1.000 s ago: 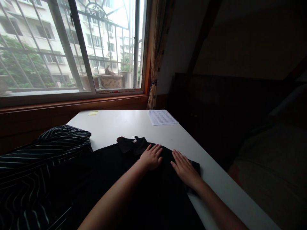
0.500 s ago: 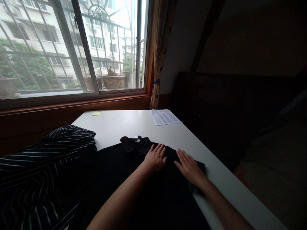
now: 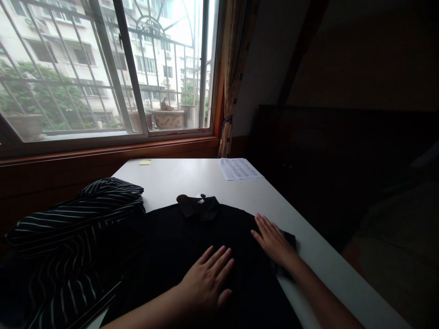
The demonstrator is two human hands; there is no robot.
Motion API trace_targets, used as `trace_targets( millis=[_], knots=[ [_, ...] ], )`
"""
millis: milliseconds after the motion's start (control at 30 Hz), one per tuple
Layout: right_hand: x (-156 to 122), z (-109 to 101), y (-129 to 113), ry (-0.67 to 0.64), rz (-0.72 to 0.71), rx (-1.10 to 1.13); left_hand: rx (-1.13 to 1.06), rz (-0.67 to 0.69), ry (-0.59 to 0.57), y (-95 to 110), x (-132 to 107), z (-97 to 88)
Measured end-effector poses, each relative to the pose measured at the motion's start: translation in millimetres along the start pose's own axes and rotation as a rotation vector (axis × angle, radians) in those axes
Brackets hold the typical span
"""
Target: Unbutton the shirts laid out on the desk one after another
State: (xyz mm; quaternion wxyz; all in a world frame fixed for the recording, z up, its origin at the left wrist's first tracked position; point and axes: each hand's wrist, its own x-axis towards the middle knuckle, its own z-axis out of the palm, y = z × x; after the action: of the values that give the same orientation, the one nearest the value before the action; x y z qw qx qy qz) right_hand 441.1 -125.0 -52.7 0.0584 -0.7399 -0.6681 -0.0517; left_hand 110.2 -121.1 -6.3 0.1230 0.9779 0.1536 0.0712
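Observation:
A black collared shirt [image 3: 178,242] lies spread flat on the white table [image 3: 178,176], collar toward the window. My left hand [image 3: 206,278] rests flat on the shirt's middle, fingers stretched out and together. My right hand [image 3: 272,240] lies flat near the shirt's right edge, over a folded sleeve, fingers extended. Neither hand grips anything.
A black garment with white stripes [image 3: 68,228] is heaped at the table's left. A printed sheet of paper [image 3: 239,168] lies at the far right corner and a yellow sticky note [image 3: 144,162] at the far edge. A window and curtain stand behind; dark furniture is on the right.
My left hand has slid back along the shirt from near the collar toward me. My right hand has stayed about where it was. The camera has shifted slightly.

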Motion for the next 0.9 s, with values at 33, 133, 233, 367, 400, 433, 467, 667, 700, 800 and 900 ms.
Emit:
trace_targets(
  millis=[33,133,233,367,400,433,467,667,700,800,900],
  knots=[
    [0,0,0,-0.002,0.001,0.003,-0.008,0.014,-0.008,2,-10,-3.2],
    [1,-3,1,-0.016,0.006,0.017,-0.007,0.021,-0.022,2,-37,-13.0],
    [1,-8,-3,-0.053,0.054,0.013,0.070,-0.067,0.018,-13,-60,-18.5],
    [6,-18,-34,-0.025,0.124,-0.015,0.231,-0.337,0.161,-55,-76,-14.8],
    [9,-21,-46,-0.003,0.105,-0.008,0.257,-0.412,0.175,-68,-77,-13.1],
    [11,-23,-60,0.009,0.076,0.005,0.273,-0.479,0.169,-81,-76,-11.8],
    [13,-24,-74,0.004,0.050,0.027,0.284,-0.534,0.156,-93,-73,-11.1],
    [18,-17,-123,-0.066,0.041,0.140,0.313,-0.679,0.166,-142,-48,-16.9],
    [16,-15,-122,-0.045,0.041,0.140,0.316,-0.697,0.173,-146,-45,-17.7],
    [11,-9,-109,-0.009,0.040,0.135,0.323,-0.719,0.187,-153,-40,-18.1],
    [7,-5,-89,0.024,0.057,0.109,0.337,-0.704,0.210,-154,-41,-16.6]
  ],
)
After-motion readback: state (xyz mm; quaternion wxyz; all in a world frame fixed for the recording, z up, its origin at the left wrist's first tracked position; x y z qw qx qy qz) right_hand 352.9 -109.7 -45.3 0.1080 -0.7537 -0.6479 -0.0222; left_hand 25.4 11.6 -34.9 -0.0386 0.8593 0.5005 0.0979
